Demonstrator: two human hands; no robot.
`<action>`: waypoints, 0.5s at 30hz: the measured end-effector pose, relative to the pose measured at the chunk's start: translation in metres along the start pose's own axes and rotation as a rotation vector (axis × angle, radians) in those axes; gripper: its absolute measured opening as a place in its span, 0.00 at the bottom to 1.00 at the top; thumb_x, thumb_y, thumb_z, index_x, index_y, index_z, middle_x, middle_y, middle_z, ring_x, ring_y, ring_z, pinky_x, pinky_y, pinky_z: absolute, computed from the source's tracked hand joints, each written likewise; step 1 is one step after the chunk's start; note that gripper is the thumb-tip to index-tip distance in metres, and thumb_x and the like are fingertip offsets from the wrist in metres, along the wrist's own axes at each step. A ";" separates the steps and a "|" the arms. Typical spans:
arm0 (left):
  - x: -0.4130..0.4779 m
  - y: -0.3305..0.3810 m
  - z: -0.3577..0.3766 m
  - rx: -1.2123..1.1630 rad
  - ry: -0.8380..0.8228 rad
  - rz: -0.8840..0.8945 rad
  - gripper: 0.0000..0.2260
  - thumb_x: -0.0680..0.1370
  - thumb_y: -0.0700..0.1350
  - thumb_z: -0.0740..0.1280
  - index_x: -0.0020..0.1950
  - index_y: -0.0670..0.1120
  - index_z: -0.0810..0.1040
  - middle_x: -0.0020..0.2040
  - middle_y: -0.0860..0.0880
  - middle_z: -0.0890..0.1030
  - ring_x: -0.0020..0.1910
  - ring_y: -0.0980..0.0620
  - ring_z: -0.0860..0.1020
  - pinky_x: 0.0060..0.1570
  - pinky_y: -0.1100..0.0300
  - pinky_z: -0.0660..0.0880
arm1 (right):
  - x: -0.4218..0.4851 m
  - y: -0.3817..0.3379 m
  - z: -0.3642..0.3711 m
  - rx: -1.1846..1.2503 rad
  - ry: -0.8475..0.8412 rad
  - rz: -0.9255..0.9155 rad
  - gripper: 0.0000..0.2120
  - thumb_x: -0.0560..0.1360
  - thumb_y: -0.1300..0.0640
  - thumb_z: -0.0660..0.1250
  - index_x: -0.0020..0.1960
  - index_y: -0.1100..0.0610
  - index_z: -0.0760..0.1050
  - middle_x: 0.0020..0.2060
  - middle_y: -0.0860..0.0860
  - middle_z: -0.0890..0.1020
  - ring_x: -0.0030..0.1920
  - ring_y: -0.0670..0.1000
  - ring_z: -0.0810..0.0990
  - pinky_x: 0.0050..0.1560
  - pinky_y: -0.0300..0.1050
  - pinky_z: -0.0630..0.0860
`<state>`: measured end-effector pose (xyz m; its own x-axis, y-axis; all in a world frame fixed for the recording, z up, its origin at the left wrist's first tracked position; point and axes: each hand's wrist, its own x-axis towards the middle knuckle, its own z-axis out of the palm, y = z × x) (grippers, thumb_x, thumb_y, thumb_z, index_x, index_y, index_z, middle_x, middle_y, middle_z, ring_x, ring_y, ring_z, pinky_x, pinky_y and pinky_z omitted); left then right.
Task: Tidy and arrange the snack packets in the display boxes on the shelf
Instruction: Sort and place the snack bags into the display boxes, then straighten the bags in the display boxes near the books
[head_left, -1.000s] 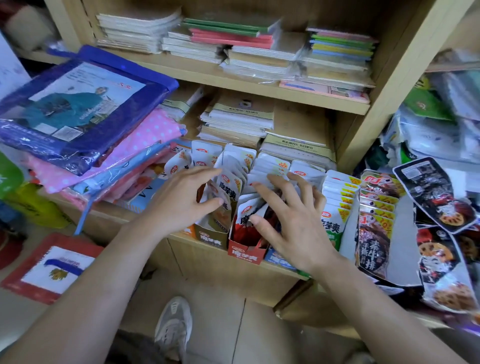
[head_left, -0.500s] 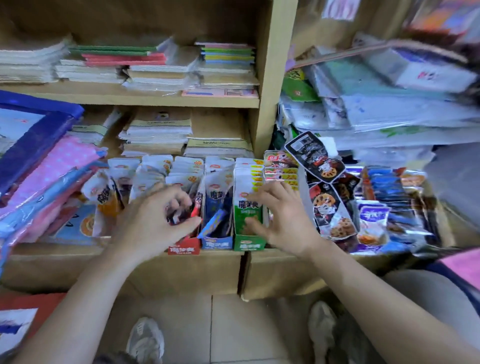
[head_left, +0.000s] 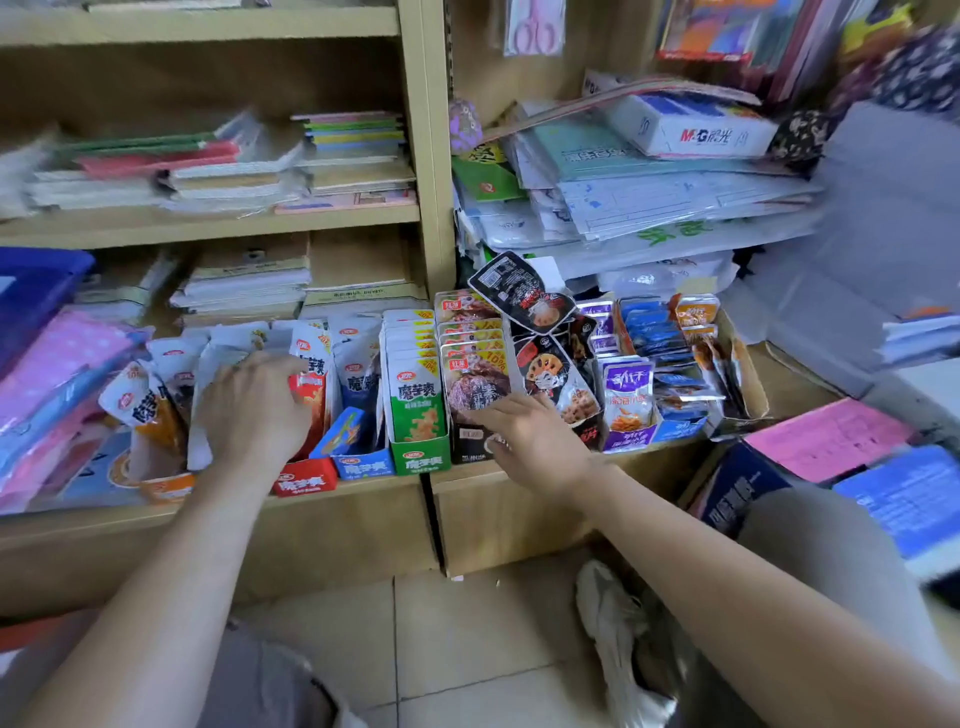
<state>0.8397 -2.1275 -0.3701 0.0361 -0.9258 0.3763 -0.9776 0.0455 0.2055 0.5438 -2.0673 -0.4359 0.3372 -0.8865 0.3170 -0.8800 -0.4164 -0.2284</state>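
A row of display boxes stands on the low wooden shelf (head_left: 332, 501): an orange box (head_left: 167, 488), a red box (head_left: 304, 482), a blue box (head_left: 363, 466), a green box (head_left: 422, 460), a dark box (head_left: 469, 443) and a purple box (head_left: 629, 437). Upright snack packets fill them. My left hand (head_left: 254, 415) curls over the white-and-red packets (head_left: 311, 384) in the red box. My right hand (head_left: 535, 441) lies with fingers spread against the front of the dark box, touching the brown packets (head_left: 470, 382). Loose black packets (head_left: 522, 291) lean untidily just right of them.
Stacked notebooks (head_left: 244, 283) fill the shelf behind the boxes. Plastic folders and a white carton (head_left: 685, 127) pile up at the right. Pink and blue wrapped goods (head_left: 57, 374) crowd the left. A pink-topped box (head_left: 826, 439) sits at the lower right. My shoe (head_left: 608, 618) rests on the tiled floor.
The view has swung right. My right hand has slid from the green box to the dark box of brown packets. My left hand stays on the red-box packets.
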 end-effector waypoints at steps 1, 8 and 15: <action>-0.002 0.006 -0.002 -0.027 0.044 0.019 0.18 0.74 0.37 0.69 0.61 0.49 0.83 0.63 0.44 0.80 0.58 0.34 0.76 0.54 0.44 0.75 | -0.004 0.004 -0.004 0.009 0.023 0.010 0.21 0.77 0.60 0.67 0.69 0.53 0.76 0.59 0.50 0.82 0.61 0.56 0.76 0.60 0.58 0.72; -0.056 0.069 0.026 -0.392 0.064 0.330 0.11 0.75 0.42 0.75 0.56 0.51 0.85 0.59 0.54 0.80 0.60 0.47 0.74 0.64 0.55 0.64 | -0.049 0.047 -0.032 0.065 0.176 0.284 0.17 0.76 0.58 0.68 0.64 0.51 0.79 0.58 0.47 0.81 0.58 0.56 0.75 0.57 0.58 0.74; -0.071 0.128 0.076 -0.294 -0.250 0.617 0.25 0.78 0.64 0.57 0.75 0.61 0.70 0.76 0.61 0.66 0.76 0.55 0.61 0.75 0.48 0.58 | -0.045 0.079 -0.048 0.146 0.313 0.437 0.19 0.77 0.54 0.71 0.67 0.52 0.77 0.61 0.49 0.80 0.62 0.57 0.75 0.63 0.60 0.73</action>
<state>0.6959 -2.0844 -0.4387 -0.5864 -0.7557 0.2916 -0.7074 0.6532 0.2701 0.4427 -2.0509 -0.4237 -0.1841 -0.8901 0.4169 -0.8525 -0.0665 -0.5184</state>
